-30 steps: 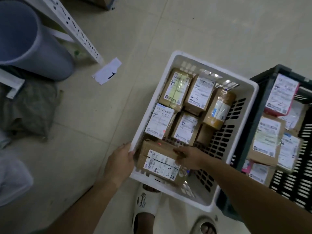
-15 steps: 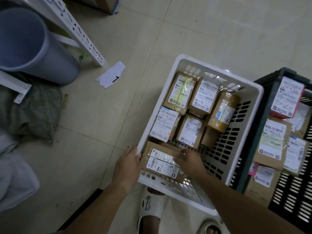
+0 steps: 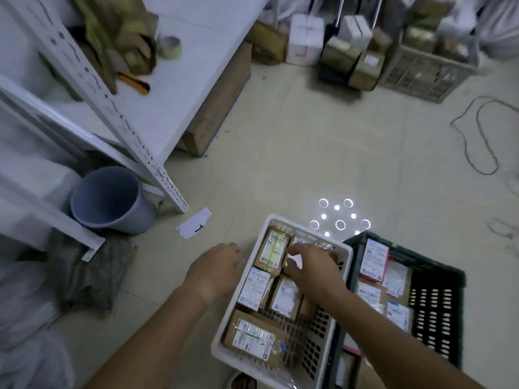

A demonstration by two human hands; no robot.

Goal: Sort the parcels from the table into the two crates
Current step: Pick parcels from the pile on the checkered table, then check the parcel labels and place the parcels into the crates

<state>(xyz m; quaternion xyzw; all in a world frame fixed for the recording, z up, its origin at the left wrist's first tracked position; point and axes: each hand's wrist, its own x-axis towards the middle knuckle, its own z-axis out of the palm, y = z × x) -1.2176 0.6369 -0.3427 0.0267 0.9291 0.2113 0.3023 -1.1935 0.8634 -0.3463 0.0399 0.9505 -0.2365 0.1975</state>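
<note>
white crate on the floor, holding labelled parcels; dark crate just beside it on the right, also holding parcels. left hand hovers beside the white crate's left wall, fingers relaxed, empty. right hand above the far parcels, fingers spread; grip cannot be told.

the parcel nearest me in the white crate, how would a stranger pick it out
Find the white crate on the floor, left of the dark crate. The brown parcel lies alone at its near end, label up, apart from the packed boxes farther back.
</note>
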